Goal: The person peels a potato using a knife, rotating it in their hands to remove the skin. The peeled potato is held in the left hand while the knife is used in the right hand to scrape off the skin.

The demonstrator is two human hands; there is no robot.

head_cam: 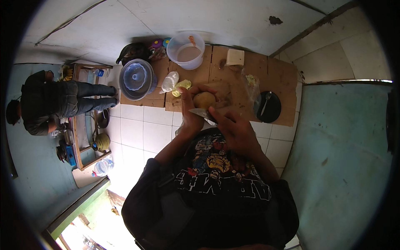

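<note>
My left hand [190, 117] holds a round, brownish potato-like item [204, 100], its fingers curled over the far side. The handle of a knife [200, 112] is in my right hand [232, 129], and its blade lies against the near side of the round item. Under and beyond my hands is a wooden cutting board [223, 89], partly hidden. Left of them lie a pale green, leafy-looking piece [182, 87] and a white plastic bag [170, 81].
Flattened cardboard [282, 75] covers the work surface. On it stand a clear plastic tub [187, 61], a basin with a blue fluted mould [136, 76], a clear bag [251, 84] and a black plate with a spoon [269, 109]. Another person [62, 98] stands at a wooden rack, far left.
</note>
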